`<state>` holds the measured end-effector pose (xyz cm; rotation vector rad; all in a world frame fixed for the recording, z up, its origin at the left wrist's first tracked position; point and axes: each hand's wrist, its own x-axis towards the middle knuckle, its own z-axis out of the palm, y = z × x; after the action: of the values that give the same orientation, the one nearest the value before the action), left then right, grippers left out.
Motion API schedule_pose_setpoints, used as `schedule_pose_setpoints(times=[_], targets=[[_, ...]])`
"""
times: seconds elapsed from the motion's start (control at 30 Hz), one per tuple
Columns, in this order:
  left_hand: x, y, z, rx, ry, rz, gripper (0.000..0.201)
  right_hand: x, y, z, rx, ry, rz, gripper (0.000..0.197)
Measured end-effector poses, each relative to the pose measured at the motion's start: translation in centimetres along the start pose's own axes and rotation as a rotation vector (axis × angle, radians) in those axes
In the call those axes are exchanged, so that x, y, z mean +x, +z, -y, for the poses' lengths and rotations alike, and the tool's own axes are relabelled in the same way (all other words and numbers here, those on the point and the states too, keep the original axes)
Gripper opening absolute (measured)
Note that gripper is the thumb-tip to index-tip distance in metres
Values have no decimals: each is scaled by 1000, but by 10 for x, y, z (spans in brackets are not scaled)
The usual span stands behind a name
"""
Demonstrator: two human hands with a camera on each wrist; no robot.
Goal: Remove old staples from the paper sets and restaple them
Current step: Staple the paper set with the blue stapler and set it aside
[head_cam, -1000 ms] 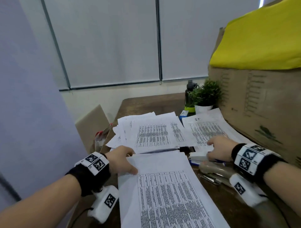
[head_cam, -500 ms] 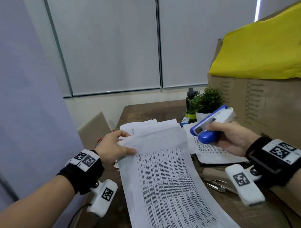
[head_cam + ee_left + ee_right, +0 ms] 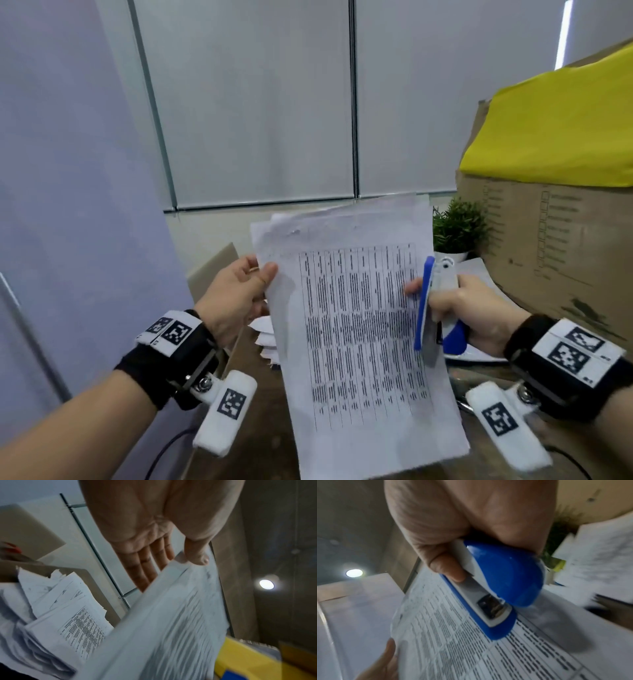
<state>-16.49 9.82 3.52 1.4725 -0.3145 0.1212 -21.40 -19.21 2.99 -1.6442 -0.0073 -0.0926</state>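
Paper set (image 3: 356, 329) held up in the air, nearly upright, printed table facing the camera; its lower corner runs close to the bottom frame edge in the head view. Print too small and blurred to read. No staple can be made out on it in any view; the top corners are pale and smeared.

Left wrist view is motion-blurred over the sheets (image 3: 171, 622); edge of the set shows several leaves. Left hand (image 3: 236, 294) grips the set at its upper left edge: thumb on the front face, fingers (image 3: 145, 563) lying straight behind the sheets, so a pinch between thumb and fingers.

Right hand (image 3: 476, 311) is closed round the stapler (image 3: 435, 308), blue and white, held on end against the right edge of the set. The fingers behind the paper are hidden; one fingertip shows over the front at the right margin. In the right wrist view the stapler (image 3: 493, 586) lies with its blue base just on the printed face. Whether paper sits between its arms cannot be told.

Behind: loose paper piles (image 3: 56, 608) on the brown worktop (image 3: 260, 442), mostly hidden by the raised set; a small potted plant (image 3: 457, 228); a cardboard box (image 3: 548, 246) with a yellow sheet (image 3: 561, 130) on top, cut off at the right.
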Motion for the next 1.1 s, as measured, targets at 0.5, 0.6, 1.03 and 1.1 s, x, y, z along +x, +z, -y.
schedule_pose_setpoints(times=[0.5, 0.6, 1.03, 1.1], targets=[[-6, 57, -6, 208, 267, -214, 14, -27, 27, 4, -17, -182, -101, 41], [-3, 59, -12, 137, 292, -232, 12, -28, 25, 8, 40, -234, -110, 38], [4, 57, -5, 151, 230, -245, 31, -21, 36, 12, 9, -228, -107, 32], [6, 55, -7, 135, 225, -255, 15, -19, 36, 14, 2, -245, -112, 25]])
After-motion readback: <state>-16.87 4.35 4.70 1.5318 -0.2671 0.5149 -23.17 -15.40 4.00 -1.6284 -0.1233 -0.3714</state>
